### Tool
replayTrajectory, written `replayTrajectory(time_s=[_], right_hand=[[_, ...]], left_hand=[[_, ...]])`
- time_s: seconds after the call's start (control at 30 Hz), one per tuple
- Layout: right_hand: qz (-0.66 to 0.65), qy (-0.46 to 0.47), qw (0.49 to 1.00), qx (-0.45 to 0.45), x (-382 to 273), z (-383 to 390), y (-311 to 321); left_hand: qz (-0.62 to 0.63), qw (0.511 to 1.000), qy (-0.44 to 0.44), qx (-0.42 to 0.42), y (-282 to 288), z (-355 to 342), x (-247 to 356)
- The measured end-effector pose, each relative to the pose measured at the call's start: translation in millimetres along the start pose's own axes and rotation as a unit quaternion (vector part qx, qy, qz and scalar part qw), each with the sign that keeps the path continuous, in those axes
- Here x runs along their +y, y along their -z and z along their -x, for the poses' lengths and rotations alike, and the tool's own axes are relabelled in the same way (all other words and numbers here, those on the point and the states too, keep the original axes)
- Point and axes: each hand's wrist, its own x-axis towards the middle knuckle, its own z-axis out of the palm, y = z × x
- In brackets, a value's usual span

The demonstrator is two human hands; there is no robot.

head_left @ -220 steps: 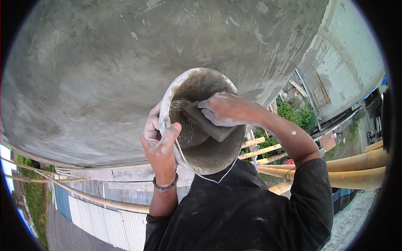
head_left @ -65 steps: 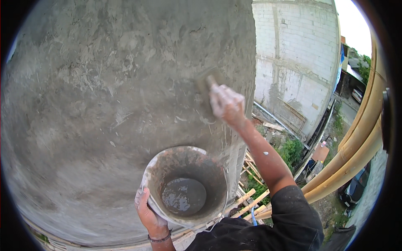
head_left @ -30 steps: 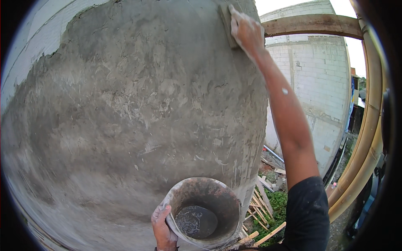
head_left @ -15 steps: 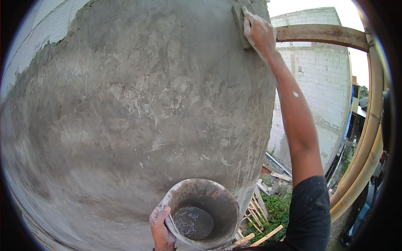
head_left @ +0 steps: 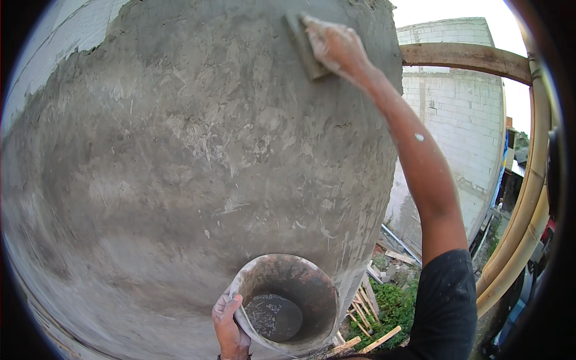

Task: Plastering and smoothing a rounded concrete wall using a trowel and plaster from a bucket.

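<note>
My right hand (head_left: 339, 49) is closed around a plastering float (head_left: 306, 53). Its long flat board lies against the upper part of a grey plastered wall (head_left: 162, 156), slightly tilted from upright. Low in the picture, my left hand (head_left: 230, 327) grips the left rim of a bucket (head_left: 319, 294), thumb on the inside edge and fingers outside. Watery grey liquid (head_left: 273, 317) covers the bucket's bottom. Around the float the plaster looks darker and smoother; lower down it is patchy, with pale smears and scrapes.
Bare pale blocks (head_left: 66, 30) show at the upper left beyond the ragged plaster edge. A wooden beam (head_left: 468, 58) meets bamboo poles (head_left: 531, 198) on the right. Far below lie plants (head_left: 387, 312) and loose timber sticks (head_left: 363, 309). A block building (head_left: 450, 126) stands behind.
My right hand has swept the float leftward across the wall, away from its right edge. My left hand still holds the bucket in nearly the same place.
</note>
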Motion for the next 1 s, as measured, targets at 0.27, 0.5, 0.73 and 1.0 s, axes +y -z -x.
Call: replayTrajectory(time_s=[0.27,0.5,0.73,1.0], right_hand=[[-0.081,0.274,0.956,0.072,-67,36,-19],[0.052,-0.104,0.991,0.07,25,-45,27],[0.056,-0.041,0.997,0.033,1,-6,21],[-0.001,-0.046,0.985,-0.168,-71,167,44]], left_hand=[[0.013,1.0,0.003,0.016,11,3,-1],[-0.008,1.0,-0.021,0.02,5,11,7],[0.0,0.999,-0.025,0.029,16,9,10],[-0.004,0.999,-0.04,0.013,36,14,26]])
